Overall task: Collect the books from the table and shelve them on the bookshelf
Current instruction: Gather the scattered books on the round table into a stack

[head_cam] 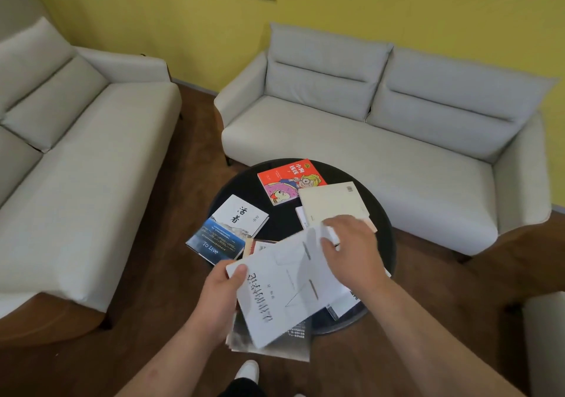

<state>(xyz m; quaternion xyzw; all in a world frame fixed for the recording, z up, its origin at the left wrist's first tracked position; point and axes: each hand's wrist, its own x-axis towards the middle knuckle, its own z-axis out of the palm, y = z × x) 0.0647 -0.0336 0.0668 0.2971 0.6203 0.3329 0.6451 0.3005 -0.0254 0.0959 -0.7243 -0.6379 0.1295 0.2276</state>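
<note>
**Spotter:** What worries you here?

**Operator:** My left hand (pixel 218 297) clamps a stack: the white book (pixel 287 286) on top, a darker book (pixel 272 343) beneath, held over the near rim of the round black table (pixel 383 228). My right hand (pixel 351 243) lies closed over the white book's far edge. The stack is fanned, not squared, so I judge the lower book could slide out.

**Spotter:** What's left?

**Operator:** The "To Live" book (pixel 227 228) overhangs the left rim; a knock could tip it off. The red cartoon book (pixel 290 181) and the cream book (pixel 331 202) lie further back, more under my arm.

**Spotter:** Obstacles?

**Operator:** Two grey sofas (pixel 367 151) hem the table in. I see no bookshelf.
</note>
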